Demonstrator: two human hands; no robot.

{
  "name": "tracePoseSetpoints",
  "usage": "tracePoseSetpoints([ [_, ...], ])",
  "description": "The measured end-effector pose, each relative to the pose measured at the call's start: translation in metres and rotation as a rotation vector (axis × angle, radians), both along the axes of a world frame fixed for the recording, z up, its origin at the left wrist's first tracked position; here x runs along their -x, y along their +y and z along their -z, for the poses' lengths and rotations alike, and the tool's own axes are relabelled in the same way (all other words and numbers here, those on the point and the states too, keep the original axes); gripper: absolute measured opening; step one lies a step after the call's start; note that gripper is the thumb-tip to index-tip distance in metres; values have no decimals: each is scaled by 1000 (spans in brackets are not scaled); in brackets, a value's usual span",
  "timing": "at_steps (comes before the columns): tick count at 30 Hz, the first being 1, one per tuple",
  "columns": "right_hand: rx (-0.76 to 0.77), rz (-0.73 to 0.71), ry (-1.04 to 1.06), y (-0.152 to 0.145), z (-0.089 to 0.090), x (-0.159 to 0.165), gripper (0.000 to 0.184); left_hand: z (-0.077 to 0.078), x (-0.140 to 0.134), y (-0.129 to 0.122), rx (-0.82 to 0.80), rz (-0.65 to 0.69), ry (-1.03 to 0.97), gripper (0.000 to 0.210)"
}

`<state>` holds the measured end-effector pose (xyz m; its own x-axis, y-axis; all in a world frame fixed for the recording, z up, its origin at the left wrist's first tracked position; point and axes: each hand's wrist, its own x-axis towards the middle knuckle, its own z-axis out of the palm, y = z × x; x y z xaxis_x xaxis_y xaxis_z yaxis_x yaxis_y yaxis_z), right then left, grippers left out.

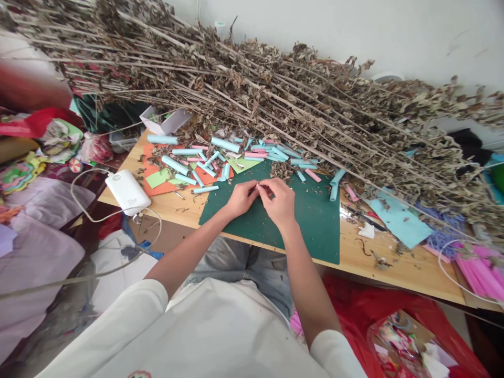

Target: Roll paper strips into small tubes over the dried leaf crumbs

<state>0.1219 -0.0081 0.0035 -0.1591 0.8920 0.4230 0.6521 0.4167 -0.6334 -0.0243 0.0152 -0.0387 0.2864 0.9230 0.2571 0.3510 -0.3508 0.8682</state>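
Note:
Above the dark green cutting mat point(311, 220), my left hand point(243, 198) and my right hand point(279, 201) meet at the fingertips. Both are closed in a pinch, thumbs against index fingers. Whatever they pinch is too small or too hidden to name. Just beyond them lies a heap of rolled paper tubes, mostly light blue point(225, 144), with some pink ones point(313, 175). A blue tube point(205, 189) rests near the mat's left edge. Orange paper point(151, 185) and green paper point(157, 178) lie under the tubes at the left.
Dried leafy stalks point(252, 89) cover the back of the wooden table point(177, 207). A white power bank point(128, 191) with a cable sits at the left edge. At right are a black pen point(366, 218), light blue paper point(401, 218) and pink rolls point(478, 270). A red bag point(354, 299) hangs below.

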Motion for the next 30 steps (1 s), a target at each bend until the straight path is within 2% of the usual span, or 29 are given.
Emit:
tracePoseSetpoints([
  [5, -19, 42, -167, 0, -2, 3, 21, 1, 0, 0, -5, 0, -17, 15],
  [7, -15, 33, -165, 0, -3, 5, 18, 1, 0, 0, -9, -16, -15, 16],
  [9, 8, 47, -70, -1, -4, 7, 16, 1, 0, 0, -14, -22, -8, 16],
  [13, 147, 144, 209, -3, -1, 10, 42, 1, 0, 0, -27, -5, 2, 16],
  [14, 180, 157, 250, -3, 0, 10, 44, 2, 0, 0, -29, -7, 3, 17],
  [19, 195, 172, 353, 2, 4, 13, 25, 2, 0, 1, -9, -7, -7, 26],
  [23, 220, 169, 446, 6, 2, 14, 23, 2, -1, 1, -18, -6, 5, 29],
  [28, 209, 182, 373, 6, -3, 14, 32, 4, -1, 1, -16, -13, -20, 31],
  [30, 216, 172, 363, 5, -3, 14, 28, 3, -1, 1, -12, -8, -26, 29],
])
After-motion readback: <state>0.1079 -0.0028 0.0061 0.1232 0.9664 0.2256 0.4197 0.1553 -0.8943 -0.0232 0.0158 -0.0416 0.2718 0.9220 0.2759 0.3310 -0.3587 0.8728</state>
